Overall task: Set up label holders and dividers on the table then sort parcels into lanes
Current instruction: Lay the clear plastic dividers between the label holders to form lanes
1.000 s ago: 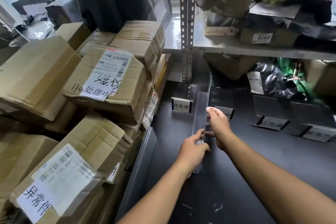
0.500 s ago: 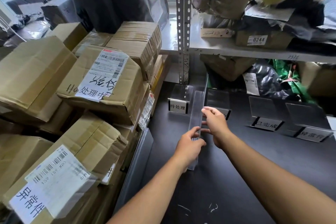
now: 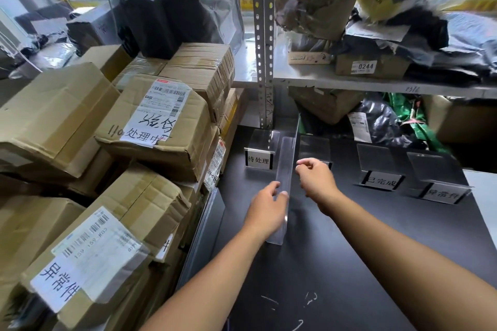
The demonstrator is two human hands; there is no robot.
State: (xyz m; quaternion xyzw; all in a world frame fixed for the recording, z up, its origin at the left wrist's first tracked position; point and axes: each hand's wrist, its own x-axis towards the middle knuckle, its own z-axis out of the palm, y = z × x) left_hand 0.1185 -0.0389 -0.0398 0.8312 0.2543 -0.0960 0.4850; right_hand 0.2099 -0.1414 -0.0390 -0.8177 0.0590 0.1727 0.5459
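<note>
A clear acrylic divider (image 3: pixel 285 169) stands on the black table (image 3: pixel 363 250), running away from me between the first two label holders. My left hand (image 3: pixel 266 207) is at its near end, thumb touching the top edge and fingers loosely bent. My right hand (image 3: pixel 316 179) hovers just right of the divider with loosely curled fingers, holding nothing. Clear label holders stand in a row: one on the left (image 3: pixel 258 160), one partly behind my right hand (image 3: pixel 314 146), and two more to the right (image 3: pixel 382 181) (image 3: pixel 441 193).
Cardboard parcels (image 3: pixel 150 126) with labels are stacked high on the left, against the table's edge. More clear panels (image 3: pixel 207 226) lean at that edge. A metal shelf (image 3: pixel 376 83) with boxes and bagged parcels overhangs the back of the table.
My right hand has come off the divider and moved slightly right. My left hand's grip on the near end has loosened. The divider stays standing in the same line.
</note>
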